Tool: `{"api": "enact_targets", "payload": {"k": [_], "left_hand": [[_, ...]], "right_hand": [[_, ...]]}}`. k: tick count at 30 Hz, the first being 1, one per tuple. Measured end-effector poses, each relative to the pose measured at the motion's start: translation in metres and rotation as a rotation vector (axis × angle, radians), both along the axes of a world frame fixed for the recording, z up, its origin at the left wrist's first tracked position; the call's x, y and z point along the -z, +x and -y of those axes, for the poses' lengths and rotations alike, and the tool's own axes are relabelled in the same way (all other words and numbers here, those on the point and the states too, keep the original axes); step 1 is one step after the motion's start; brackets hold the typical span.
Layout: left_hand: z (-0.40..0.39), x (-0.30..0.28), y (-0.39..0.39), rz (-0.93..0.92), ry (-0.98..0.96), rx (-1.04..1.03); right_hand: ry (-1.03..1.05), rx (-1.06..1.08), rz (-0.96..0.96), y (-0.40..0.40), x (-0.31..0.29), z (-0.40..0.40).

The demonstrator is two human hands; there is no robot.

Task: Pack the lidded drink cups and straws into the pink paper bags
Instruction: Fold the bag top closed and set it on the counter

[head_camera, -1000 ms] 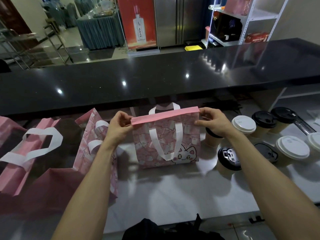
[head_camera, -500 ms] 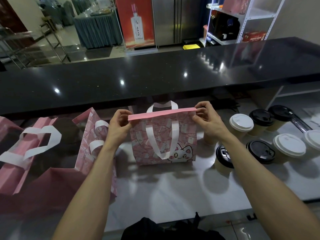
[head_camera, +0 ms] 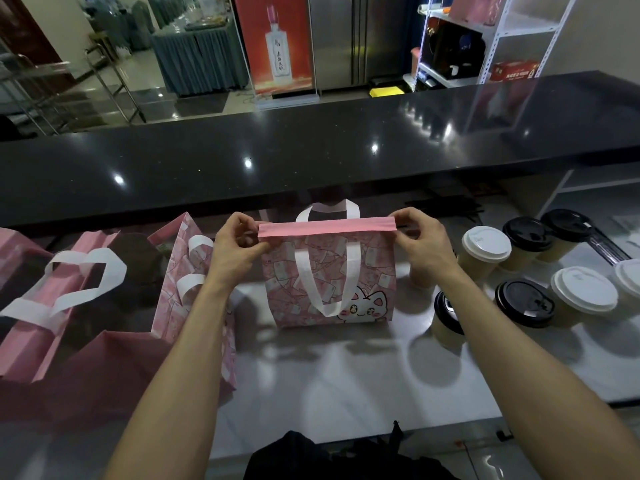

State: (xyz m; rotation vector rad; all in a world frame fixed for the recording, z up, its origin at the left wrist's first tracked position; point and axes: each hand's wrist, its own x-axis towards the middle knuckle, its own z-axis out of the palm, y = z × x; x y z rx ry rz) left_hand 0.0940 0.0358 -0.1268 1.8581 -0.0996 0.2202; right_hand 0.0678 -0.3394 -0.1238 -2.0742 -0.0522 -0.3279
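We see a pink paper bag (head_camera: 329,282) with a cat print standing upright on the pale worktop (head_camera: 346,368), its top edge folded over into a flat pink band. Our left hand (head_camera: 235,251) pinches the band's left end and our right hand (head_camera: 422,244) pinches the right end. A white handle (head_camera: 325,275) hangs down the bag's front. To the right stand lidded cups: a white-lidded cup (head_camera: 485,251) and a black-lidded cup (head_camera: 523,303) among others. To the left, more pink bags (head_camera: 194,271) stand open. Behind runs a glossy black counter (head_camera: 311,157).
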Motion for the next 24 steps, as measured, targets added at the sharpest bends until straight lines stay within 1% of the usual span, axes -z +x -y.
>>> {"api": "enact_targets", "payload": {"k": [2,6,11,17,21,24], "left_hand": [[-0.003,-0.003,0.0,0.018,0.021,0.012],[-0.004,-0.008,-0.002,0.013,0.056,0.04],[-0.01,-0.011,-0.004,-0.004,0.088,0.072],[-0.006,-0.013,-0.006,0.005,0.133,0.02],[-0.008,-0.012,-0.005,-0.007,0.167,0.05],[-0.009,-0.011,-0.007,-0.023,0.138,0.08]], "right_hand": [[-0.034,0.001,0.042,0.0,-0.002,0.001],[-0.026,-0.074,0.074,0.0,-0.005,0.0],[-0.127,-0.052,0.084,0.001,-0.002,-0.002],[-0.174,-0.048,0.09,0.003,-0.002,-0.005],[-0.222,-0.057,0.127,0.001,-0.004,-0.006],[-0.293,-0.081,0.162,-0.003,-0.005,-0.007]]}}
